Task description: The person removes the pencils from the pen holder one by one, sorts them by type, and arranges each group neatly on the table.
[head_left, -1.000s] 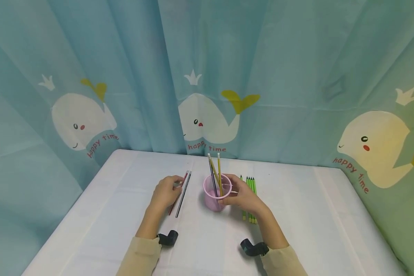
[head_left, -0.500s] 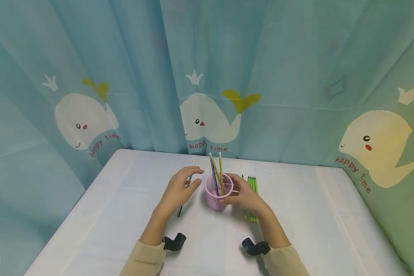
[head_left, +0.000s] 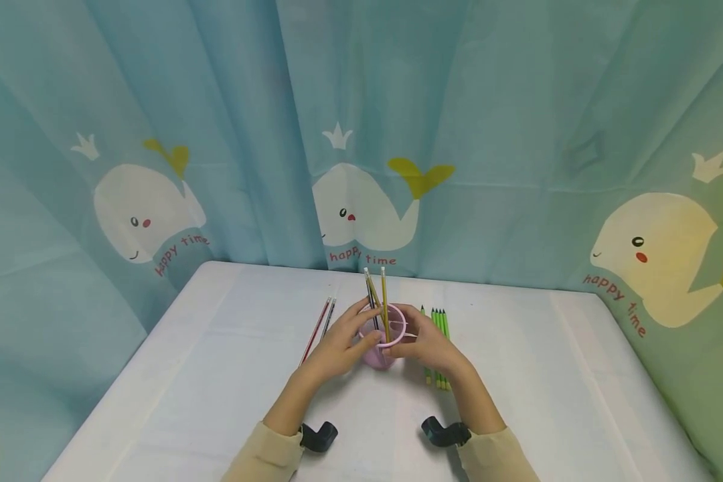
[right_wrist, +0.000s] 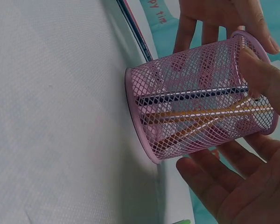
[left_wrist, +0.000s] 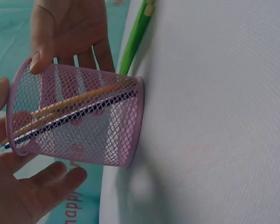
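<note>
A pink mesh pencil cup point(head_left: 377, 358) stands on the white table, holding two yellow pencils point(head_left: 384, 294) and a dark one point(left_wrist: 79, 114). My right hand point(head_left: 424, 341) grips its right side, with the thumb on the near mesh just below the rim and the fingers round the far side. From the left, my left hand point(head_left: 340, 343) reaches the rim, thumb and forefinger on either side of the opening. Its other fingers point(left_wrist: 60, 182) stay loosely extended beside the mesh. Left of the cup lie a red pencil point(head_left: 315, 333) and a dark pencil point(head_left: 328, 319), partly hidden by the left hand.
Several green pencils point(head_left: 440, 321) lie side by side right of the cup, partly behind the right hand and wrist. The white tabletop point(head_left: 536, 375) ends at the back against a blue-green curtain point(head_left: 506, 134) printed with whales. A black wrist camera point(head_left: 319, 436) sits at the left cuff.
My left hand has moved right, from beside the red and dark pencils to the cup's rim, uncovering much of the red pencil. The right hand has stayed on the cup.
</note>
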`<state>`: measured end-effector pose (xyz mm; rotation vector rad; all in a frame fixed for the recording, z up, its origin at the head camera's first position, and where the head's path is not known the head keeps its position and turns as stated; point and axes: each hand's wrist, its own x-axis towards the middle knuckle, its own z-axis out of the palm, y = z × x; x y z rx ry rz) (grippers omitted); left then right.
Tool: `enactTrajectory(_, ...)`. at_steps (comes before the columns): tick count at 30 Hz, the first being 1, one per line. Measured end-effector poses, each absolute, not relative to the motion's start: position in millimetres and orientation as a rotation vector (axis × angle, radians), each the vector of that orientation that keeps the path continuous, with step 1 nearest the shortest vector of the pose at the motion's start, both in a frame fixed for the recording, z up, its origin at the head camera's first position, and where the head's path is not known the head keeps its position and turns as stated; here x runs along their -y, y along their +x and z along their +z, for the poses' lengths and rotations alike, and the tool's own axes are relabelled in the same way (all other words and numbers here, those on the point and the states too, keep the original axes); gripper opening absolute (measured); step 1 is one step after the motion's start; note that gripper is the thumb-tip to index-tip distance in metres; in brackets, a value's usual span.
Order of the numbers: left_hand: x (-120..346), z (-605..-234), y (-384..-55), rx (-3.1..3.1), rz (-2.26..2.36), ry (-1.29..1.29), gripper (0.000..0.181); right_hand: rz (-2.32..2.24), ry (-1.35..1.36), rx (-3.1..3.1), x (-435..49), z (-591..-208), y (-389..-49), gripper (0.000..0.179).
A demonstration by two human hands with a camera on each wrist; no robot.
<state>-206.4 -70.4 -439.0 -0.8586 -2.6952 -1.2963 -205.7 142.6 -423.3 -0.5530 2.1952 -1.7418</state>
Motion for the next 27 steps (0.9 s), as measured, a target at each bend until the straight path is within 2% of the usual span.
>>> enactTrajectory(11,71.6,-436.0,-207.4,2.599,-1.294,-0.805,0.052,-1.807,-0.528,-2.117,-141.4,-424.6,-209.3,0.079)
enactTrajectory(20,76.2,-427.2,-206.9,2.522,-1.32,-0.784,0.045,-1.78,-0.548,-2.147,-141.2,-424.4,-208.2,0.078)
enactTrajectory(27,79.5,-416.2,-203.2,2.521,-1.348,-0.761,0.048,-1.772,-0.546,-2.162,-141.3,-422.8,-206.7,0.076)
